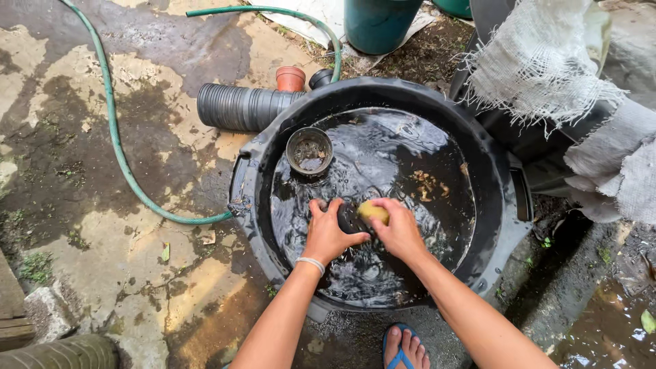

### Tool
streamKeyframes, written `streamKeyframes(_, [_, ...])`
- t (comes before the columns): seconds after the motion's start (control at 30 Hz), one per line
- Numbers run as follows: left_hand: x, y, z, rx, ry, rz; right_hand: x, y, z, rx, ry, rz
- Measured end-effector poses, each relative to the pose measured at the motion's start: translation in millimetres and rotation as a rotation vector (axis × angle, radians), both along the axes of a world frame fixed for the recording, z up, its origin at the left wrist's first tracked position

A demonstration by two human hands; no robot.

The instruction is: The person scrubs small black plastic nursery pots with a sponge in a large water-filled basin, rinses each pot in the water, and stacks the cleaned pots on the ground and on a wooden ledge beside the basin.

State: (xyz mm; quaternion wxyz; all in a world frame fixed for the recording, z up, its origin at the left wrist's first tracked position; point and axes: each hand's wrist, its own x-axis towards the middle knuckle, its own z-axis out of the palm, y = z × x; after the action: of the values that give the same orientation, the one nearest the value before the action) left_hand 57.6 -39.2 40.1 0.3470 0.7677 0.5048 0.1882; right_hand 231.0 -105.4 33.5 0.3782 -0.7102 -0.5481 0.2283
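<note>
A large black tub (492, 164) holds dark water. My left hand (329, 234) grips a dark, partly submerged object at the water's surface; a white band circles that wrist. My right hand (398, 229) holds a yellow sponge (373, 212) pressed against the same dark object. What the dark object is I cannot tell. A small dirty black pot (309, 151) floats at the tub's far left. Bits of brown debris (427, 184) float to the right of my hands.
A green hose (116, 137) curves over the wet concrete to the tub's left rim. A black ribbed pipe (236, 107) and an orange pot (290, 78) lie behind the tub. A teal barrel (377, 24) stands beyond. Frayed white sacking (540, 61) hangs at right. My foot in a blue sandal (403, 347) is below.
</note>
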Motion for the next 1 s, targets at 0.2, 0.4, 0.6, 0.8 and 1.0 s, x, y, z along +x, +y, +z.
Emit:
streamKeyframes(0.2, [5, -8, -25, 0.065, -0.241, -0.302, -14, -2, 24, 0.178, -0.044, 0.018])
streamKeyframes(0.4, [8, -4, -16, 0.019, -0.147, 0.007, -24, -19, 31, 0.219, -0.143, 0.159])
streamKeyframes(0.6, [4, -2, -5, 0.174, -0.252, -0.056, -6, -4, 33, 0.062, -0.118, -0.102])
streamKeyframes(0.8, [6, -8, -8, 0.272, -0.203, -0.061, -21, -8, 25, 0.203, -0.058, 0.054])
streamKeyframes(1.0, [4, -3, 8, 0.256, -0.325, 0.062, -4, -11, 28, 0.158, -0.134, -0.018])
